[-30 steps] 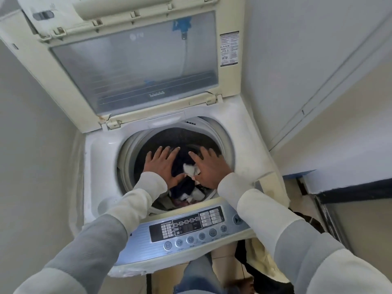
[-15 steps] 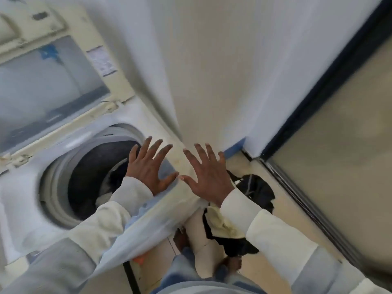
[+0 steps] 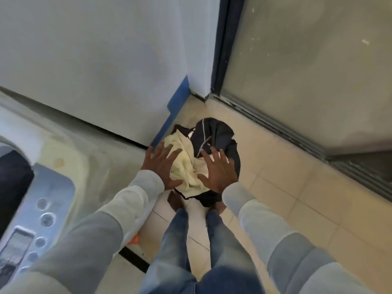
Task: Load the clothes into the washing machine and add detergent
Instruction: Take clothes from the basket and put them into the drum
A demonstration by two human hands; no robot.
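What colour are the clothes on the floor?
Pale yellow cloth on top of black clothes, in the head view.

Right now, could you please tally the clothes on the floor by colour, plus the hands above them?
cream garment: 1
black bundle, separate pieces cannot be told: 1
open hands, left hand and right hand: 2
Total: 4
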